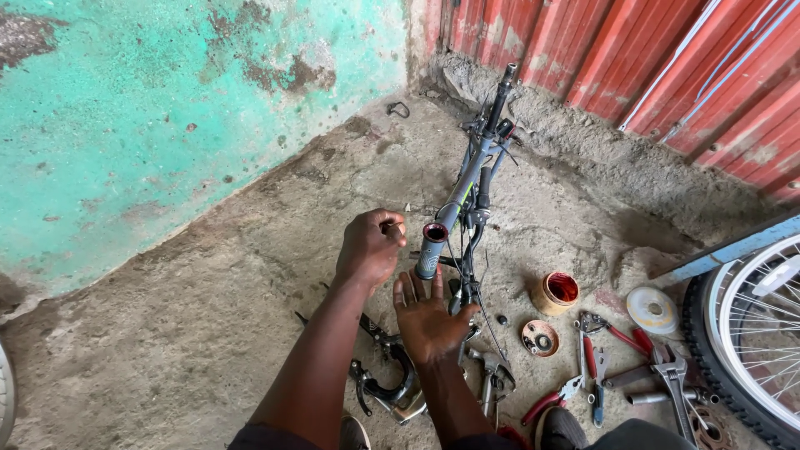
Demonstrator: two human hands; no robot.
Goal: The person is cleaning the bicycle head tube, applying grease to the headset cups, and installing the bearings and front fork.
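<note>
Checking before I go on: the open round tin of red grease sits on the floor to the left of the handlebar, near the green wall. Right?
Not quite. In the head view the round tin of red grease sits on the floor right of the handlebar, beside the pliers, away from the green wall.

From my remote seat, the view showed a rough concrete floor (208, 317), stained and gritty. Left of the grip rose a plastered wall (167, 108) painted turquoise, its coat flaking to grey patches. Beyond the grip, to the right, stood a red corrugated metal wall (633, 58), with a bank of crumbled mortar (600, 150) along its foot. The two walls met at a corner straight ahead. Even daylight lit the scene; I saw no lamp.
</note>
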